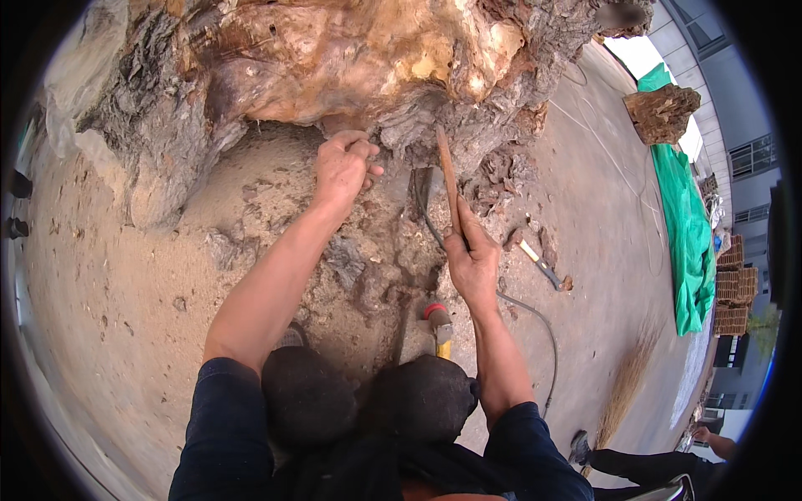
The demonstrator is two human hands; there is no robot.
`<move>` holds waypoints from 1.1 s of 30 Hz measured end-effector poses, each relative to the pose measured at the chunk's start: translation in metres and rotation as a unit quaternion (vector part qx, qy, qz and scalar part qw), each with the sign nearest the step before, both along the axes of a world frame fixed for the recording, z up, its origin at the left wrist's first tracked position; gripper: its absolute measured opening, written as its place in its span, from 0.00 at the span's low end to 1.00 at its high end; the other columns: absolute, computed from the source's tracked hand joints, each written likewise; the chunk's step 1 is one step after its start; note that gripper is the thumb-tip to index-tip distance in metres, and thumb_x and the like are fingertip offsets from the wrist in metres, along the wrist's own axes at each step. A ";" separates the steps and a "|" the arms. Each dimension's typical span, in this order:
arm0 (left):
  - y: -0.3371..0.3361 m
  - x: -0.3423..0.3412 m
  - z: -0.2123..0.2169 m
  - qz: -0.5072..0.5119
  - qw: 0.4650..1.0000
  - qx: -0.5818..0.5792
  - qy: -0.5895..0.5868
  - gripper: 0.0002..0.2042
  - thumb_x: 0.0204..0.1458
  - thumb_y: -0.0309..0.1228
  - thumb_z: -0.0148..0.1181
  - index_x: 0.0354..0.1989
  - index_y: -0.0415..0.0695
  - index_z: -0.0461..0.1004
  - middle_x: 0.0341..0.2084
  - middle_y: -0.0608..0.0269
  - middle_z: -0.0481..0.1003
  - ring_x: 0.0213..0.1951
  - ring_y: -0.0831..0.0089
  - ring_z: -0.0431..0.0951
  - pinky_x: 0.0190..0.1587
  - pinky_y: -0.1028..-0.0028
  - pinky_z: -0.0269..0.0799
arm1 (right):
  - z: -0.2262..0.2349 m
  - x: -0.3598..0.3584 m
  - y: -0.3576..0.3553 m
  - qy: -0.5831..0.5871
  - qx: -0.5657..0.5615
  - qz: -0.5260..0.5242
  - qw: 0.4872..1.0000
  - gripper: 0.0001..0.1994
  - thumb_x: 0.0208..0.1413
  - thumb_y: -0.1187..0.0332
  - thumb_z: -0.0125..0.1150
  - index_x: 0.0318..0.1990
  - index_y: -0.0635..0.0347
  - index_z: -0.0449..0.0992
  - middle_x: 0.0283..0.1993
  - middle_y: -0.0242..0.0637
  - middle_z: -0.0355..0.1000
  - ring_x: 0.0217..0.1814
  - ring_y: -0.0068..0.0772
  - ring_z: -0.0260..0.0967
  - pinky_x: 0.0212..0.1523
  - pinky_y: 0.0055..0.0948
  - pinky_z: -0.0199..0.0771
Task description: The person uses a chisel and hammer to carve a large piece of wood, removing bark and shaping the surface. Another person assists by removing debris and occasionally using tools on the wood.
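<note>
A big tree stump [334, 58] with smooth orange-brown wood and rough grey bark fills the top of the view. In my right hand [474, 260] is a long, slim, rusty-brown bar [449, 175], perhaps a chisel. It points up and away, its far tip at the bark along the stump's lower edge. My left hand [341, 171] is raised just below the stump's underside, left of the bar. Its fingers are curled in, and whatever they may hold is hidden. Whether this hand touches the wood I cannot tell.
A hammer [539, 263] lies right of my right hand. Near my knees stands a red, grey and yellow tool [439, 326]. A dark cable [543, 321] curves over the dusty floor. Bark chips [342, 259] litter the ground. Green sheeting [681, 242] and another person's leg [643, 463] are at right.
</note>
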State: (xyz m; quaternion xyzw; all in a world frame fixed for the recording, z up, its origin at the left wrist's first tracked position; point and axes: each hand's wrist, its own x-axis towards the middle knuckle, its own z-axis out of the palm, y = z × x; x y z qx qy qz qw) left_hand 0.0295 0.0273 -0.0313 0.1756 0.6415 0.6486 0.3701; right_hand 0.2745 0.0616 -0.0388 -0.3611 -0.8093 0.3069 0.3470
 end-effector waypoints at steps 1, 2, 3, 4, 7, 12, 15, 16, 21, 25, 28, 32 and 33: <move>0.003 0.001 0.001 -0.009 1.000 0.001 0.012 0.18 0.66 0.23 0.49 0.62 0.30 0.69 0.45 0.51 0.79 0.31 0.73 0.81 0.30 0.72 0.76 | 0.000 0.000 0.001 -0.010 0.013 0.013 1.000 0.25 0.58 0.79 0.62 0.64 0.63 0.76 0.48 0.54 0.81 0.44 0.43 0.81 0.46 0.35 0.79; 0.004 0.002 0.001 -0.003 0.998 0.001 0.070 0.18 0.66 0.24 0.50 0.62 0.32 0.69 0.45 0.52 0.79 0.31 0.73 0.81 0.32 0.71 0.77 | 0.000 -0.001 0.002 -0.021 0.025 0.025 0.999 0.25 0.58 0.79 0.62 0.64 0.63 0.76 0.47 0.53 0.81 0.43 0.43 0.81 0.45 0.35 0.79; 0.008 0.004 0.000 0.001 0.992 0.003 0.127 0.18 0.66 0.24 0.50 0.62 0.33 0.69 0.46 0.53 0.79 0.31 0.73 0.81 0.34 0.70 0.77 | 0.008 -0.006 0.000 -0.033 0.013 0.035 0.999 0.25 0.58 0.79 0.61 0.65 0.63 0.76 0.44 0.53 0.80 0.40 0.42 0.79 0.42 0.36 0.78; 0.010 0.004 -0.001 0.005 0.983 0.006 0.183 0.18 0.65 0.24 0.50 0.63 0.35 0.70 0.47 0.54 0.78 0.31 0.73 0.81 0.37 0.69 0.78 | 0.006 -0.009 0.000 -0.024 0.011 0.035 0.999 0.25 0.57 0.80 0.61 0.65 0.63 0.76 0.42 0.52 0.80 0.39 0.42 0.79 0.42 0.36 0.78; 0.019 0.007 -0.031 0.030 0.944 0.021 0.328 0.18 0.65 0.23 0.49 0.63 0.39 0.71 0.49 0.55 0.77 0.32 0.73 0.81 0.43 0.70 0.77 | 0.004 -0.023 0.003 -0.021 -0.017 0.031 0.999 0.26 0.57 0.80 0.60 0.66 0.63 0.75 0.38 0.51 0.79 0.35 0.41 0.78 0.40 0.36 0.77; 0.009 0.005 -0.034 0.015 0.969 0.075 0.234 0.19 0.64 0.19 0.47 0.62 0.38 0.71 0.50 0.55 0.76 0.34 0.74 0.81 0.42 0.72 0.77 | 0.010 -0.020 0.011 -0.027 -0.043 0.069 0.996 0.25 0.58 0.80 0.60 0.66 0.64 0.75 0.42 0.53 0.81 0.37 0.36 0.79 0.42 0.32 0.77; 0.011 0.003 -0.029 0.024 0.981 0.052 0.187 0.20 0.63 0.17 0.46 0.62 0.37 0.72 0.50 0.55 0.76 0.35 0.75 0.81 0.42 0.72 0.77 | 0.022 -0.018 0.011 -0.021 -0.087 0.065 0.994 0.25 0.59 0.79 0.60 0.66 0.64 0.75 0.47 0.50 0.83 0.42 0.31 0.79 0.46 0.29 0.77; 0.012 0.009 -0.026 0.019 0.981 0.055 0.182 0.20 0.62 0.17 0.46 0.62 0.37 0.72 0.50 0.55 0.76 0.35 0.74 0.80 0.42 0.72 0.77 | 0.027 -0.020 0.010 -0.017 -0.103 0.055 0.993 0.25 0.59 0.79 0.60 0.66 0.64 0.74 0.49 0.49 0.83 0.44 0.30 0.79 0.47 0.28 0.77; -0.002 0.004 -0.036 -0.019 0.974 0.089 0.209 0.17 0.61 0.17 0.46 0.56 0.35 0.74 0.50 0.53 0.75 0.34 0.72 0.81 0.41 0.70 0.77 | 0.069 -0.023 0.028 -0.116 -0.188 0.053 0.974 0.26 0.59 0.76 0.62 0.67 0.62 0.74 0.59 0.50 0.80 0.61 0.31 0.76 0.61 0.31 0.73; -0.018 0.007 -0.034 -0.022 0.991 0.043 0.128 0.18 0.60 0.16 0.46 0.58 0.34 0.73 0.52 0.51 0.75 0.37 0.71 0.82 0.44 0.70 0.77 | 0.097 -0.023 0.031 -0.189 -0.161 0.054 0.967 0.25 0.59 0.75 0.62 0.66 0.60 0.75 0.61 0.48 0.79 0.61 0.33 0.77 0.61 0.31 0.74; -0.016 -0.003 -0.050 0.033 0.986 0.052 0.155 0.18 0.59 0.16 0.47 0.57 0.34 0.73 0.54 0.49 0.75 0.38 0.70 0.82 0.45 0.69 0.77 | 0.126 -0.041 0.037 -0.242 -0.126 0.071 0.959 0.23 0.58 0.75 0.62 0.64 0.60 0.77 0.56 0.48 0.82 0.54 0.31 0.80 0.55 0.32 0.77; -0.007 -0.020 -0.059 0.060 0.978 0.047 0.193 0.19 0.58 0.17 0.49 0.58 0.36 0.73 0.53 0.50 0.75 0.38 0.68 0.82 0.48 0.66 0.77 | 0.166 -0.058 0.032 -0.322 0.025 0.109 0.940 0.20 0.59 0.77 0.61 0.59 0.62 0.80 0.41 0.50 0.84 0.42 0.37 0.84 0.44 0.36 0.81; -0.006 -0.023 -0.061 0.049 0.975 0.041 0.213 0.19 0.58 0.17 0.49 0.59 0.37 0.73 0.53 0.51 0.75 0.39 0.67 0.81 0.48 0.66 0.77 | 0.178 -0.066 0.028 -0.329 0.019 0.120 0.936 0.19 0.58 0.77 0.61 0.58 0.63 0.81 0.40 0.50 0.83 0.40 0.39 0.84 0.42 0.37 0.81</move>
